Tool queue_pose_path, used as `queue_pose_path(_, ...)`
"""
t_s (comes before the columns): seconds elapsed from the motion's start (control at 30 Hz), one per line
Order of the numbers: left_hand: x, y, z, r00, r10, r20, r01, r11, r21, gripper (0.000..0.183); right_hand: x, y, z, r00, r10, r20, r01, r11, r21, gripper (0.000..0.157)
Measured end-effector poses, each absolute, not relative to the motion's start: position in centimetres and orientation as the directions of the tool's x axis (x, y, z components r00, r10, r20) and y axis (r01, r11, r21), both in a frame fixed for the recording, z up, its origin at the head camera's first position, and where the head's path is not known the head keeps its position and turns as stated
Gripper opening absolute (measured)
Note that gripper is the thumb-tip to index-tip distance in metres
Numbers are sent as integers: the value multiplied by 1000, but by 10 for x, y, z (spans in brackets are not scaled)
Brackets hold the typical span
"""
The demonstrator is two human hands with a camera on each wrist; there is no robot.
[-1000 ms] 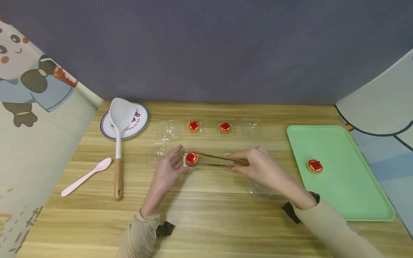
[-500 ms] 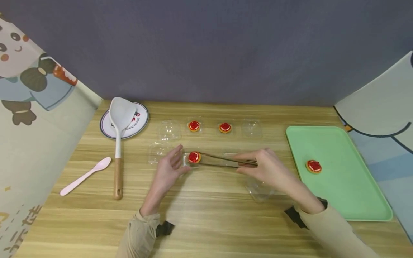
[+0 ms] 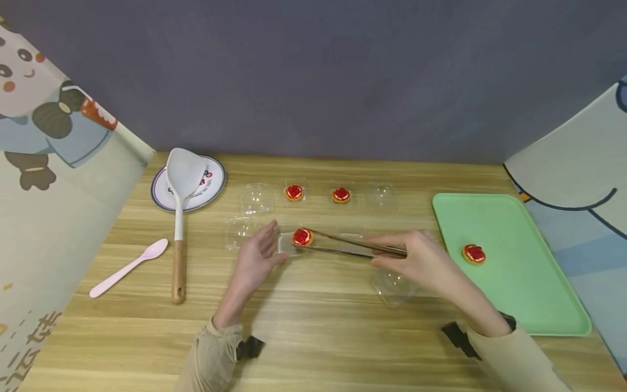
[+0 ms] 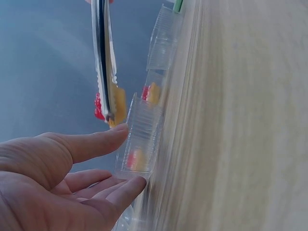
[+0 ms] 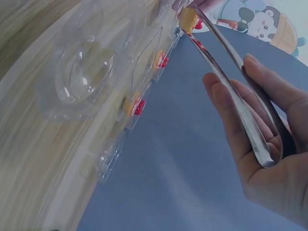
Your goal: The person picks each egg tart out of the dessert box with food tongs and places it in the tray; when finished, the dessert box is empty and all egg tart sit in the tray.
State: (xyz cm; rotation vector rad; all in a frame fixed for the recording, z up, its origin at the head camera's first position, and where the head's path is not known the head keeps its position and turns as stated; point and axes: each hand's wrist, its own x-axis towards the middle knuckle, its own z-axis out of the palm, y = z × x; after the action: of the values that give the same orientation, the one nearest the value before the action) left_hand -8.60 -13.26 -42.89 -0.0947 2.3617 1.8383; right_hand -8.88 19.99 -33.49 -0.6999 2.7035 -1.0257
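My right hand (image 3: 416, 256) grips metal tongs (image 5: 240, 103). Between their tips is a small round tart (image 3: 302, 237) with red topping and a yellow crust. In the left wrist view, that tart (image 4: 119, 105) is raised above the clear plastic box (image 4: 142, 127). My left hand (image 3: 254, 256) holds the box's left end, thumb on one side and fingers on the other. Behind the box are two more tarts, one on the left (image 3: 294, 192) and one on the right (image 3: 340, 195), each in a clear plastic compartment.
A green tray (image 3: 529, 294) on the right bears one tart (image 3: 473, 253). Clear lids lie near the hands, one of them (image 3: 392, 286) below the right hand. On the left are a white turner (image 3: 180, 218), a plate (image 3: 210, 193) and a pink spoon (image 3: 129, 268).
The tongs and the tart between them have shifted slightly right and away from the left hand. My right hand has moved right; my left hand has stayed in place.
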Motion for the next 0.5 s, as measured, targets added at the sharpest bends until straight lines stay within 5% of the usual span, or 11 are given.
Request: queue_pose_path(0.5, -85, -132, -428, -990, 39, -135, -120, 273, 954, 90, -75, 228, -335, -919, -392, 41, -327, 700, -634, 39)
